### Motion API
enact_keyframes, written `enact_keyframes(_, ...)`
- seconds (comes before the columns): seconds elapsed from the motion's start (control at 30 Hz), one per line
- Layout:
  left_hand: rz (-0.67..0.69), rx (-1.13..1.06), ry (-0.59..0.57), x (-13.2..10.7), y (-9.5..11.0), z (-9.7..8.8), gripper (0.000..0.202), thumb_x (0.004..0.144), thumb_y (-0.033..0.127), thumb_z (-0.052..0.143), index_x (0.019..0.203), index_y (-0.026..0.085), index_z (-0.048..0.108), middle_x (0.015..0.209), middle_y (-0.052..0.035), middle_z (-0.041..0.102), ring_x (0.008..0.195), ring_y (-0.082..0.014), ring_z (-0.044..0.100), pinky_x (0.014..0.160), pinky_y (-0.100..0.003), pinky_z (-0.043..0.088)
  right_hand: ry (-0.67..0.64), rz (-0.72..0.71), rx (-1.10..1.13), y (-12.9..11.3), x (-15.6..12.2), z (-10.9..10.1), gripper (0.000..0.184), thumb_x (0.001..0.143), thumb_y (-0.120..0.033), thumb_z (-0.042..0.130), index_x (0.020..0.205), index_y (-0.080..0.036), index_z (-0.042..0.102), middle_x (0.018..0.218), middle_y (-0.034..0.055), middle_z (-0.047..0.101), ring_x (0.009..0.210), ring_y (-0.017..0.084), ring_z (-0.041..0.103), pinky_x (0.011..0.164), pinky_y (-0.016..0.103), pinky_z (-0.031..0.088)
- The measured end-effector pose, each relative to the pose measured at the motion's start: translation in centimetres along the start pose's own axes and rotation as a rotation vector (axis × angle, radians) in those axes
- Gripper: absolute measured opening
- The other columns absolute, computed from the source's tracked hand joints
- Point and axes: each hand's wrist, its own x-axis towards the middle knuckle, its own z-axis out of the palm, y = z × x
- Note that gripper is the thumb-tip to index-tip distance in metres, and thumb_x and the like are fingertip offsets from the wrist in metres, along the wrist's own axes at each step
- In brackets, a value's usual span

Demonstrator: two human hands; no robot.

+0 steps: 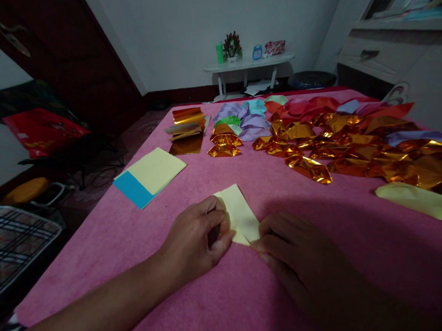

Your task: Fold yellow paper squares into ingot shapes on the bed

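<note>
A pale yellow sheet of paper (241,210), partly folded, lies on the pink cloth between my two hands. My left hand (203,233) is closed, its thumb and fingers pinching the paper's left side near the bottom corner. At the lower right corner my right hand (294,251) presses its closed fingertips on the paper's edge; shadow darkens this hand. Behind my left hand rests a stack of yellow paper sheets (158,167), with a blue sheet (134,188) showing from under it.
Folded gold foil pieces (309,168) spread over the table's right and back, among coloured paper ones (257,125). A pile of gold foil sheets (188,122) sits at the back left. One yellow folded piece (417,199) lies at right. The pink cloth's (92,257) left edge drops off.
</note>
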Motion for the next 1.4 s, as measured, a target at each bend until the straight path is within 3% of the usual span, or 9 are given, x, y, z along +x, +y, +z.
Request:
enact_keyframes(0.17,0.001,-0.002,-0.011,0.0,-0.1,0.1,0.013,0.077,0.016,0.057,0.068,0.017,0.049,0.082,-0.0013,0.052,0.072,-0.0124,0.049,0.063,-0.026,0.038,0.016,-0.097,-0.158,-0.1,-0.1,0.2,0.026,0.083,-0.009,0.047,0.101,-0.019,0.062,0.086,0.0055,0.062,0.075,0.019,0.051,0.067,0.032,0.037)
enact_keyframes(0.27,-0.052,-0.016,-0.001,-0.2,-0.1,0.0,0.009,0.077,0.017,0.059,0.078,0.019,0.05,0.079,0.0003,0.051,0.066,-0.0115,0.046,0.059,-0.026,0.037,-0.067,-0.096,-0.203,0.0,-0.1,0.5,0.021,0.084,-0.013,0.051,0.098,-0.022,0.063,0.084,0.0038,0.06,0.074,0.018,0.049,0.066,0.032,0.035)
enact_keyframes(0.37,-0.094,-0.048,0.03,-0.4,-0.1,-0.1,0.019,0.075,0.015,0.06,0.09,0.02,0.049,0.075,0.002,0.05,0.063,-0.0112,0.044,0.058,-0.025,0.036,-0.061,-0.086,-0.225,0.1,-0.2,0.8,0.02,0.086,-0.016,0.052,0.101,-0.023,0.063,0.085,0.0035,0.058,0.075,0.018,0.048,0.066,0.032,0.034)
enact_keyframes(0.53,-0.039,-0.112,0.011,-0.6,-0.1,-0.3,0.016,0.077,0.007,0.053,0.087,0.019,0.057,0.082,-0.0007,0.054,0.068,-0.0109,0.05,0.061,-0.025,0.039,-0.092,-0.079,-0.206,0.1,-0.4,0.9,0.024,0.088,-0.015,0.049,0.105,-0.024,0.063,0.087,0.0039,0.058,0.077,0.017,0.047,0.069,0.032,0.034)
enact_keyframes(0.87,0.041,-0.088,0.017,-0.8,-0.2,-0.8,0.016,0.08,0.015,0.055,0.093,0.018,0.064,0.086,-0.0038,0.055,0.076,-0.0136,0.053,0.067,-0.027,0.043,-0.103,-0.047,-0.142,-0.5,0.3,0.0,0.025,0.085,-0.011,0.047,0.096,-0.021,0.067,0.084,0.0051,0.058,0.073,0.016,0.048,0.065,0.029,0.034)
enact_keyframes(1.1,-0.053,-0.168,-0.059,-0.6,-0.3,-1.5,0.005,0.075,0.015,0.059,0.08,0.016,0.06,0.085,-0.0021,0.053,0.07,-0.011,0.051,0.061,-0.023,0.042,-0.131,-0.031,-0.111,-0.4,0.2,-0.1,0.028,0.083,-0.011,0.049,0.101,-0.022,0.066,0.086,0.0057,0.057,0.077,0.017,0.048,0.068,0.03,0.035)
enact_keyframes(1.2,-0.068,-0.199,-0.065,-0.6,-0.6,-1.4,0.007,0.074,0.018,0.065,0.076,0.015,0.059,0.088,-0.0021,0.053,0.073,-0.0112,0.05,0.063,-0.024,0.042,-0.136,-0.029,-0.098,-0.4,0.2,-0.1,0.029,0.083,-0.011,0.049,0.103,-0.022,0.066,0.086,0.0058,0.057,0.077,0.017,0.047,0.067,0.03,0.034)
enact_keyframes(1.4,-0.037,-0.15,-0.024,-0.5,-0.6,-1.1,0.015,0.079,0.017,0.058,0.066,0.014,0.052,0.086,-0.0029,0.051,0.078,-0.0128,0.05,0.069,-0.026,0.043,-0.136,-0.032,-0.107,-0.3,0.2,0.1,0.028,0.085,-0.012,0.049,0.104,-0.022,0.066,0.084,0.0058,0.057,0.077,0.017,0.047,0.068,0.031,0.035)
